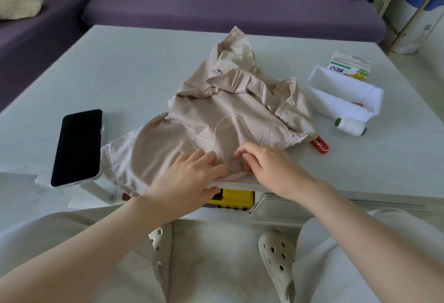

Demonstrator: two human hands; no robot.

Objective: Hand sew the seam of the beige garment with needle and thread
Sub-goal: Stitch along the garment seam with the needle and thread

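Left hand (pixel 192 175) lay flat on the garment (pixel 228 110). Right hand (pixel 264 165), at its 3 o'clock, curled over the cloth, its grip hidden. Thread (pixel 217 132) looped at 12 o'clock.

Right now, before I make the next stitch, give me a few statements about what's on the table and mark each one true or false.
1. The phone sits left of the beige garment with its screen dark. True.
2. The white thread spool stands upright on top of the garment. False: it lies on its side on the table, right of the garment and apart from it.
3. Loose thread lies in loops on the garment. True.
4. The left hand is lifted clear of the fabric. False: its fingers rest flat on the garment near the table's front edge.
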